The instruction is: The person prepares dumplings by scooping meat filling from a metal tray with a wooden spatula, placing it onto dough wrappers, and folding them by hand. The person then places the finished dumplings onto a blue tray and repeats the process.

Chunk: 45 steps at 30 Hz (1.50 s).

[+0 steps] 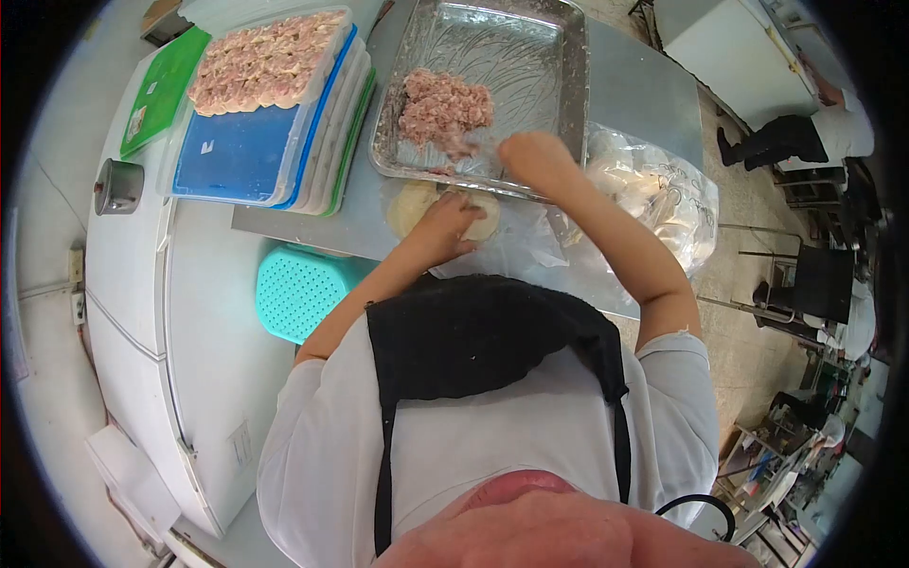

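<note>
Left hand on dough rounds, grip open, probably steadying them. Minced meat at their twelve o'clock in tray, handily close. Right hand, two o'clock, curled; can't tell whether gripping.

No text, label or number can be read clearly anywhere.

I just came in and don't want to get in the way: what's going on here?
Someone in a black apron is working with minced meat and dough rounds. Their left hand rests on the rounds at the counter's edge. Their right hand is closed over the metal tray near the meat; what it grips is too blurred to tell. Meat-topped pieces sit in a box to the left.
</note>
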### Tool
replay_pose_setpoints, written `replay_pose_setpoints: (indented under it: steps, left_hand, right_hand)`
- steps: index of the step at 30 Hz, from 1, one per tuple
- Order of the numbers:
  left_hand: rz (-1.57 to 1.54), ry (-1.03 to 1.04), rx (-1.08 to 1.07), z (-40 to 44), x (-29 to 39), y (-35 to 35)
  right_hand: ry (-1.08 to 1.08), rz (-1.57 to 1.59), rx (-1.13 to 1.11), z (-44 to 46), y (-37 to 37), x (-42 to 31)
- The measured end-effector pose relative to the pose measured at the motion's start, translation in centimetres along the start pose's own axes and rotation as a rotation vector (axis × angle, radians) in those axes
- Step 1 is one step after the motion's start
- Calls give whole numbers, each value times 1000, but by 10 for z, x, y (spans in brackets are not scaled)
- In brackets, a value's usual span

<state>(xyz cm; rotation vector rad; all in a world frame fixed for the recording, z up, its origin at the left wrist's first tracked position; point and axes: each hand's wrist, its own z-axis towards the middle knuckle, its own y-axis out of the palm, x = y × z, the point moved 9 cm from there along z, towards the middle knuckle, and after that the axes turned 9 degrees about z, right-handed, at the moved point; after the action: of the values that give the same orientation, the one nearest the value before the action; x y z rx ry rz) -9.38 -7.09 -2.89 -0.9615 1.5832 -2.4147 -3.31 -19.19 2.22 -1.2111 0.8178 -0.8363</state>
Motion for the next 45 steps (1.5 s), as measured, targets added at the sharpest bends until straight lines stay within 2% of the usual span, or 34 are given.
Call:
replay_pose_setpoints:
  steps: [2,3,4,6,7,9,10,12,13,15,16,17,19,21,22,23,24,25,26,27,28,30,31,32,34,35,37,39,40,41,42,43,44,45]
  left_hand:
    - [4,6,36,-3,-10,11]
    - [6,25,70,-5,-12,11]
    - [9,11,66,-6,-14,10]
    - [-120,-80,1,-7,-22,9]
    - [-111,-91,1,-6,-19,0]
    - [-213,-382,-64,-8,-36,-6]
    - [-207,-385,-67,-8,-35,-4]
    - [-150,-229,6,0,-21,-5]
    - [-151,-232,6,4,-17,0]
    - [207,-65,103,10,8,-1]
    - [204,-64,104,9,7,0]
    - [176,-84,65,9,0,6]
    - [144,-98,28,6,-14,17]
    - [-169,-145,85,-2,-34,19]
    - [-174,-145,87,-2,-31,8]
    - [-347,-288,57,-7,-39,2]
    - [-520,-429,25,-13,-47,-1]
    - [-527,-426,26,-18,-52,-7]
    - [-311,-381,81,-21,-58,-22]
    - [-96,-334,135,-21,-61,-35]
    - [-102,-329,139,-22,-68,-34]
    - [216,-148,323,-23,-60,-51]
    - [210,-143,326,-26,-63,-53]
    - [111,-182,279,-27,-72,-50]
    - [5,-224,230,-31,-77,-52]
    - [-73,-282,218,-34,-81,-56]
    - [-158,-341,209,-40,-83,-64]
    - [-433,-469,193,-48,-96,-65]
    - [-434,-466,193,-49,-101,-66]
    - [-964,-625,244,-53,-119,-53]
    - [-1500,-767,287,-55,-123,-40]
    - [-1502,-764,284,-54,-123,-44]
    - [-1529,-680,220,-47,-116,-50]
    - [-1554,-597,157,-38,-106,-59]
  right_hand:
    - [11,128,-205,-16,5,-25]
    - [11,47,-272,-19,-1,-26]
    - [1,57,-275,-16,-12,-18]
    - [116,168,-300,-5,-23,16]
    - [105,176,-297,0,-14,23]
    - [92,171,-70,4,-2,34]
    - [90,177,-66,-1,7,27]
    - [-60,197,-205,-17,31,-10]
    - [-47,156,-225,-17,10,-11]
    - [17,186,-289,-6,-12,10]
    - [85,211,-349,-1,-11,23]
    - [88,208,-350,0,3,26]
    - [7,171,-205,2,22,18]
    - [0,193,-218,-10,22,-4]
    - [-9,220,-233,-13,18,-15]
    - [109,240,-312,-13,12,0]
    - [110,238,-319,-11,2,7]
    - [172,216,-328,-8,-6,22]
    - [236,192,-334,-5,-9,35]
    - [182,144,-203,1,-5,38]
    - [185,136,-205,1,7,26]
    - [129,320,-278,7,33,-18]
    - [202,370,-295,7,31,-27]
    - [208,362,-296,9,25,-22]
    - [261,807,-348,5,21,-11]
    - [263,802,-353,5,17,-7]
    - [362,553,-312,5,10,11]
    - [336,430,-367,10,19,-7]
    - [310,315,-413,10,28,-15]
    - [314,314,-410,9,36,-14]
    - [295,449,-375,11,40,-15]
    - [275,585,-339,11,41,-15]
    - [279,583,-338,5,42,-10]
    - [321,729,-256,1,34,-5]
